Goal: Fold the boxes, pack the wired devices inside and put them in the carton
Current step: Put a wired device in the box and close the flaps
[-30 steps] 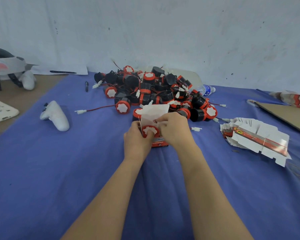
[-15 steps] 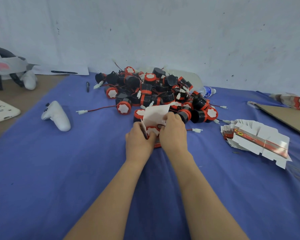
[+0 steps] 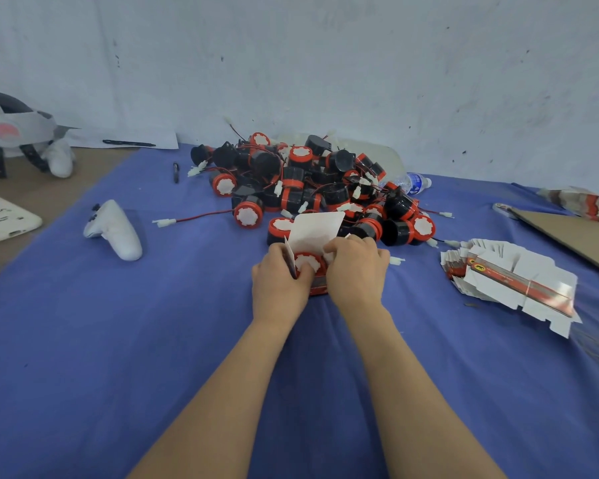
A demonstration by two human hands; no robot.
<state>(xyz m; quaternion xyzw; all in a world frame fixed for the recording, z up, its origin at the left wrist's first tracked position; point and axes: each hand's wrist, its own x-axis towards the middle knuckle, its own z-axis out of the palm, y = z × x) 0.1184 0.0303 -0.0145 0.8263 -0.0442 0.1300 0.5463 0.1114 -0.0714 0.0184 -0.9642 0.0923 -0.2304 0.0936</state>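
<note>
Change: over the last second your hands have closed in on the box (image 3: 319,288). The device (image 3: 306,261) has stayed in its mouth, and your right fingers have slid from the device's top to its right edge.
Left hand (image 3: 280,281): curled round the box's left side, with the thumb lying across the lower left of the device's white face.
Right hand (image 3: 357,271): fingers bent over the box's right edge, pinching at a white bit there. It is probably a side flap, but I can't tell for sure.
Box: it stands on the cloth (image 3: 118,340) between your hands, just in front of the pile (image 3: 308,188). A strip of its red side shows between your hands, below the device.
Lid (image 3: 317,231): it still stands open behind the device, not folded down.
Device: it sits inside the box, red rim and white face up. Its wire is hidden, so you can't yet count it as tucked in.
Meaning: the insertion looks done, so you are at the closing step for this box.
Next: fold the side flaps in, then bring the lid down and tuck it. Check that no wire is caught in the seam.
Remaining: the pile is large and the stack (image 3: 509,278) of flat boxes lies to your right, well apart, so the task looks early.
Nearby: a controller (image 3: 113,229) lies to your left, and a brown board (image 3: 567,236) sits at the right edge.
</note>
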